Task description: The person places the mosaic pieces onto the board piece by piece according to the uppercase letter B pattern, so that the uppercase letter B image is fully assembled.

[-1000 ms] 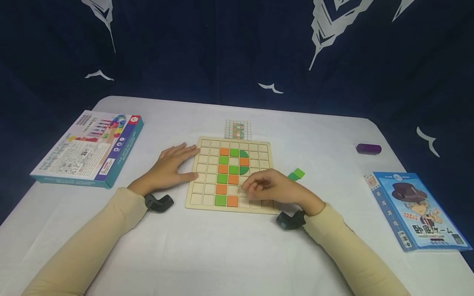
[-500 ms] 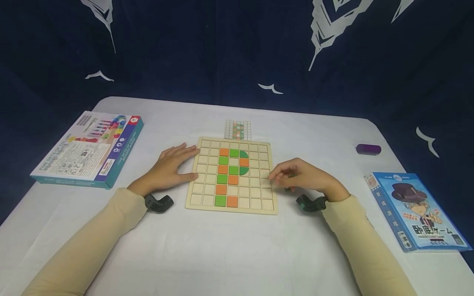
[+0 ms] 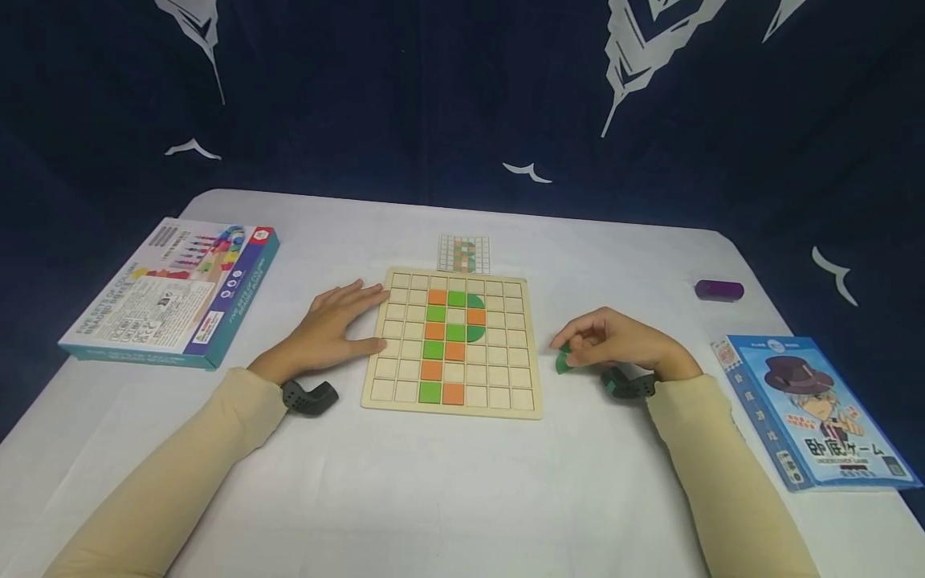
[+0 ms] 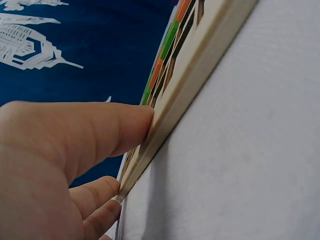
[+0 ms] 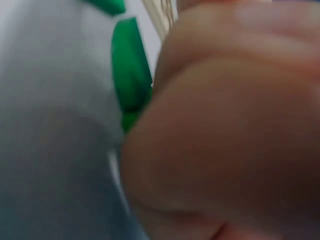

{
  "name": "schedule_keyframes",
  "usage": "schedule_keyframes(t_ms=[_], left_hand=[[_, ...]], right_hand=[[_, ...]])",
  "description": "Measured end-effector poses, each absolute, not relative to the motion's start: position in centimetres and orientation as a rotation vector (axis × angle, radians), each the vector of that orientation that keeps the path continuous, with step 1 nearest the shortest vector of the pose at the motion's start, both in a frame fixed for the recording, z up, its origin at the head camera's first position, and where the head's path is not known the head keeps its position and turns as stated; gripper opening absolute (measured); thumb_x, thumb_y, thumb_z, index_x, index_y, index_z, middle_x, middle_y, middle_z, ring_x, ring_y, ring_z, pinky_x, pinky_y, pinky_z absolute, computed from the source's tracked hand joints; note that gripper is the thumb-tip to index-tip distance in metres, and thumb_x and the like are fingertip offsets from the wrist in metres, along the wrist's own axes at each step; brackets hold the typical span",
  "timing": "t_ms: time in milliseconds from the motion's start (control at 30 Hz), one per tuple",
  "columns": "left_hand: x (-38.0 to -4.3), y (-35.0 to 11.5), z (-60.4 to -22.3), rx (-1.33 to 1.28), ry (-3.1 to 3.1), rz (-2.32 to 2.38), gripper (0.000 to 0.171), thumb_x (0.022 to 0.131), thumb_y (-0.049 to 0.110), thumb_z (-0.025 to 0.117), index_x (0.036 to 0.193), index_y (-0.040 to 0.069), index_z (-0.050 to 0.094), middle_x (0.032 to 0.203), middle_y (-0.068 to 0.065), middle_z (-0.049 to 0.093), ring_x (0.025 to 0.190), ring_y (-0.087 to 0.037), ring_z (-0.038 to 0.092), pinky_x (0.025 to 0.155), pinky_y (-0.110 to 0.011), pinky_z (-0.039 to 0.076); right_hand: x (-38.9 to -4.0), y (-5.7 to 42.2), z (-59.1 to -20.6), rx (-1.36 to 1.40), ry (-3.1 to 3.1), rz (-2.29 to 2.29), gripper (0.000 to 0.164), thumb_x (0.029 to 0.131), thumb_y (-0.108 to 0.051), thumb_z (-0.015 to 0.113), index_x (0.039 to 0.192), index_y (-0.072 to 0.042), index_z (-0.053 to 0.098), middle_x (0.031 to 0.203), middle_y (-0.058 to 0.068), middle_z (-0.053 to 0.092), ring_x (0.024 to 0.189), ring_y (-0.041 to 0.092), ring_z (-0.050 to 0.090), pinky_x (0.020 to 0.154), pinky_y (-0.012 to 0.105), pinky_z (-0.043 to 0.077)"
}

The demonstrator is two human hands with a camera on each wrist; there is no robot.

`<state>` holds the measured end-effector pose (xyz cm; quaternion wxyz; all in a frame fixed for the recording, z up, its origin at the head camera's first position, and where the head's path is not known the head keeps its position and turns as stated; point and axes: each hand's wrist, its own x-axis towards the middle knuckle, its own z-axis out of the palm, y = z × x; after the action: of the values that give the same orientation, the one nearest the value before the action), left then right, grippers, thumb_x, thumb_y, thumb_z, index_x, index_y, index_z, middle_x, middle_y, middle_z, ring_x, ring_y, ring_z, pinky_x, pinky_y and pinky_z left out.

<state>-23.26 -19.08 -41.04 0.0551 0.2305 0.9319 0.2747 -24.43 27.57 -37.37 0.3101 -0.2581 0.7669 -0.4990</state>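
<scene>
A wooden grid board (image 3: 500,377) lies on the table, with orange, green and dark green tiles set in several squares. My left hand (image 3: 328,329) rests at its left edge, fingers spread; in the left wrist view the thumb (image 4: 125,127) touches the board's side. To the right of the board, my right hand (image 3: 614,345) is bent down over loose green pieces (image 3: 563,360). The right wrist view shows a rounded green piece (image 5: 131,62) close beside the blurred fingers, with more green around it. Whether the fingers pinch one is hidden.
Behind the board lies a small printed pattern card (image 3: 464,254). A large game box (image 3: 173,289) stands at the left, and a blue box (image 3: 817,409) at the right. A purple cylinder (image 3: 719,291) lies near the right edge, on the white tablecloth (image 3: 433,498).
My right hand has moved from over the board to the right, down to the loose green pieces. The left hand has stayed in place. The tiles on the board look unchanged.
</scene>
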Motion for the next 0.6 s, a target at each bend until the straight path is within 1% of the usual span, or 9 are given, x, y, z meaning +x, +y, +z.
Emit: schedule_keyframes(t_ms=[133, 300, 433, 600], left_hand=[[-23.23, -19.08, -41.00, 0.696, 2.831, 0.829, 0.082, 0.098, 0.036, 0.074, 0.167, 0.007, 0.041, 0.176, -0.016, 0.031, 0.166, -0.040, 0.013, 0.131, -0.062, 0.003], [-23.23, -19.10, -40.95, 0.699, 2.834, 0.825, 0.082, 0.098, 0.036, 0.073, 0.167, 0.006, 0.041, 0.176, -0.016, 0.031, 0.166, -0.041, 0.013, 0.131, -0.062, 0.003], [-23.25, -19.15, -40.99, 0.700, 2.836, 0.822, 0.082, 0.098, 0.036, 0.074, 0.167, 0.006, 0.041, 0.176, -0.016, 0.031, 0.166, -0.041, 0.013, 0.131, -0.062, 0.003], [-23.27, -19.16, -41.11, 0.697, 2.834, 0.825, 0.081, 0.098, 0.036, 0.074, 0.167, 0.007, 0.041, 0.176, -0.016, 0.032, 0.166, -0.040, 0.013, 0.131, -0.062, 0.003]], right_hand=[[-24.68, 27.92, -37.87, -0.722, 1.986, -1.313, 0.031, 0.091, 0.010, 0.074, 0.120, 0.020, 0.068, 0.069, -0.003, 0.039, 0.063, 0.006, 0.038, 0.056, 0.022, 0.033], [-24.82, 28.03, -38.13, -0.775, 2.008, -1.288, 0.032, 0.089, 0.012, 0.075, 0.119, 0.022, 0.068, 0.067, 0.002, 0.033, 0.061, 0.009, 0.034, 0.056, 0.023, 0.032], [-24.81, 27.93, -38.10, -0.777, 2.032, -1.259, 0.032, 0.088, 0.013, 0.074, 0.118, 0.021, 0.069, 0.068, 0.000, 0.035, 0.061, 0.007, 0.034, 0.056, 0.022, 0.030], [-24.63, 27.73, -37.81, -0.786, 2.053, -1.238, 0.031, 0.086, 0.015, 0.072, 0.117, 0.021, 0.070, 0.071, -0.003, 0.040, 0.064, 0.005, 0.037, 0.058, 0.020, 0.032]])
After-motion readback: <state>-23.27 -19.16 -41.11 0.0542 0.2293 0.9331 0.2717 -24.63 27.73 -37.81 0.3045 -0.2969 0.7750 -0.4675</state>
